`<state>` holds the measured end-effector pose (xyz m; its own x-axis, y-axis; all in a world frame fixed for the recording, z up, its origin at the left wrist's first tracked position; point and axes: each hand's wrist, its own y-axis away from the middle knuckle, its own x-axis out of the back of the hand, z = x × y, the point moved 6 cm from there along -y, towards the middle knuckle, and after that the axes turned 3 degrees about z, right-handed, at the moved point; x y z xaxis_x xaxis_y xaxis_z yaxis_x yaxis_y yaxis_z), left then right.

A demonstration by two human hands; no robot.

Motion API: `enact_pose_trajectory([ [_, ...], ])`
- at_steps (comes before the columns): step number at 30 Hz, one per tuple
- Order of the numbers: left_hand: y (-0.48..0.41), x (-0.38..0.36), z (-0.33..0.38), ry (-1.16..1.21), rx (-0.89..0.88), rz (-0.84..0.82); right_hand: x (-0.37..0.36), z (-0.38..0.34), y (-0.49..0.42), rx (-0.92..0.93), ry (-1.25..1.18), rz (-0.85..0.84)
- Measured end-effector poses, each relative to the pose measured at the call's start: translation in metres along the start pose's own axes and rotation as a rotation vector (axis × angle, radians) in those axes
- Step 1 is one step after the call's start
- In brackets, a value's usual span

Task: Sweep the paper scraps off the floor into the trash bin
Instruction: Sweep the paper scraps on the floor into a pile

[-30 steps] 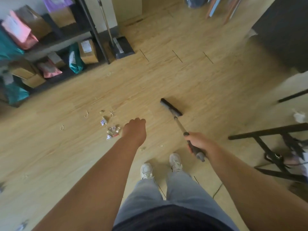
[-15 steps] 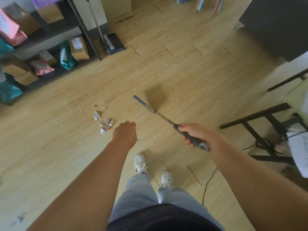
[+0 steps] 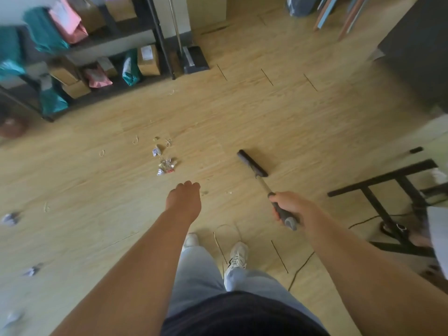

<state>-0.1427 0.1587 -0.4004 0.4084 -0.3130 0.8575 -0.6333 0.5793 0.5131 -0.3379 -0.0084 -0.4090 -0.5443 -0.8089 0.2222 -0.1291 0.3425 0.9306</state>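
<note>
My right hand (image 3: 294,209) grips the broom (image 3: 252,163) by its dark handle end, fingers wrapped round it, arm stretched forward. My left hand (image 3: 184,200) reaches ahead; its fingers curl under, and I cannot tell whether they hold anything. Paper scraps (image 3: 166,166) lie on the floor (image 3: 266,117) just beyond them, to the left. The label on the box (image 3: 148,59) is too blurred to read.
</note>
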Motion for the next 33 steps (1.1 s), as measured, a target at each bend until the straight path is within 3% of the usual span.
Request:
enact_pose_trajectory([
  [4,0.008,-0.005,-0.018,-0.009,-0.003,-0.014,-0.026,0.002,0.008,-0.003,-0.047,-0.048],
  [12,0.019,-0.002,-0.08,0.004,-0.041,0.001,-0.114,0.006,0.038,0.036,0.099,-0.145],
  [17,0.027,-0.005,-0.116,0.009,-0.073,0.007,-0.147,0.009,0.057,0.065,0.043,-0.083],
  [21,0.03,0.0,-0.134,0.028,-0.093,0.04,-0.162,0.013,0.061,0.082,-0.036,0.011],
  [24,0.033,0.001,-0.149,0.025,-0.101,0.049,-0.175,0.02,0.052,-0.02,-0.156,0.045],
  [33,0.036,-0.001,-0.19,0.022,-0.081,0.047,-0.243,0.031,0.036,-0.176,-0.509,-0.116],
])
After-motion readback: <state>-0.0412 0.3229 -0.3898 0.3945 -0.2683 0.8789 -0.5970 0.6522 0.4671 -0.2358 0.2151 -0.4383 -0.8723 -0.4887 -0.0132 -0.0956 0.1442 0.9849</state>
